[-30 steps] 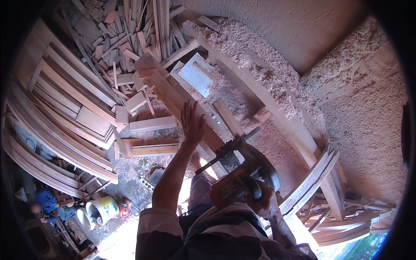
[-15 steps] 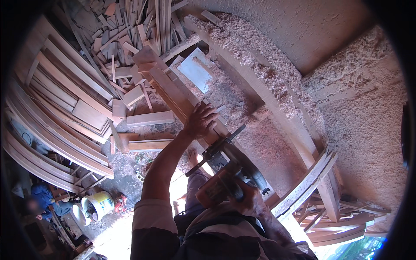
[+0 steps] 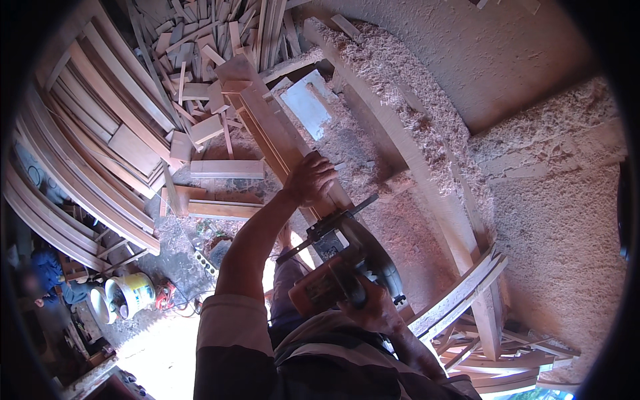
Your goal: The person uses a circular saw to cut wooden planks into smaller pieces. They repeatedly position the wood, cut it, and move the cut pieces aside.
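Observation:
A handheld circular saw [image 3: 330, 287] with an orange-brown motor housing and black guard rests on a long wooden plank [image 3: 267, 130] below the middle of the view. My right hand [image 3: 375, 310] is wrapped round the saw's rear handle. Ahead of the saw, my left hand [image 3: 312, 181] grips the plank, fingers curled over its right edge. From the saw's base a dark metal guide bar [image 3: 363, 204] sticks out across the plank on both sides. The blade's contact with the wood is hidden by the saw body.
Offcuts [image 3: 200, 87] lie heaped beyond the plank, and long boards [image 3: 100, 173] are stacked at left. A thick beam covered in shavings [image 3: 400, 120] runs along the right. White buckets [image 3: 133, 295] and a seated person in blue [image 3: 50, 273] are at lower left.
The head view has shifted slightly, moving the surroundings. My left hand's fingers have drawn closer together on the plank. My right hand keeps its hold on the saw.

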A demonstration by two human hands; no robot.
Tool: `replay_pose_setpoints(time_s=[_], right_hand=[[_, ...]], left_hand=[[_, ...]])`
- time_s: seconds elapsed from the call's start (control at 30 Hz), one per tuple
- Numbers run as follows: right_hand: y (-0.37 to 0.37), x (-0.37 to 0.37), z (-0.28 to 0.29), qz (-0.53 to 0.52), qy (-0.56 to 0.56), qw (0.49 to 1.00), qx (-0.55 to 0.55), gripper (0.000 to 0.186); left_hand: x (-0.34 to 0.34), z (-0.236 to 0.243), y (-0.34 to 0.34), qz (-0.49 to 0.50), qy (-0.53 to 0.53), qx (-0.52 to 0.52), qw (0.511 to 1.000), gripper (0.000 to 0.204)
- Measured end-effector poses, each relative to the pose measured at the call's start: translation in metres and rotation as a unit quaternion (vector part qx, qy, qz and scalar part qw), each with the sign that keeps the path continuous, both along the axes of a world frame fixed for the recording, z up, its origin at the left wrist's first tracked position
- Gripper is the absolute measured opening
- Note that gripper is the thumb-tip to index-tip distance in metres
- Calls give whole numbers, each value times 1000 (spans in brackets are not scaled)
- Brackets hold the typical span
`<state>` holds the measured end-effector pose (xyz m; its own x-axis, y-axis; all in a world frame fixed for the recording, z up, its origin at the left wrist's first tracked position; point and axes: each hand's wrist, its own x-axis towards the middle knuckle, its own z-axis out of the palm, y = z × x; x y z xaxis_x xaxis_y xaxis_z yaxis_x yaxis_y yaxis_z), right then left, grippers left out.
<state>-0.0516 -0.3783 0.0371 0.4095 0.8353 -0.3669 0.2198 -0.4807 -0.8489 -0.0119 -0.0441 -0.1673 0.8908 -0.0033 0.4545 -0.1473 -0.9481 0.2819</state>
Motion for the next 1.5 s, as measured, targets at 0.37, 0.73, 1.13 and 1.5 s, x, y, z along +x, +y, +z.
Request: replay_pose_setpoints(time_s=[0.37,0.73,1.13,1.5], right_hand=[[8,0,11,-3,2,1000,11,69],[8,0,4,-12,0,1000,-2,64],[41,10,-3,0,-11,1000,19,63],[98,22,-1,-7,4,1000,12,68]], left_hand=[[-1,8,0,-1,46,9,999,30],[-2,2,3,-7,36,-8,999,34],[5,5,44,-16,28,7,999,34],[18,1,102,-23,-10,9,1000,33]])
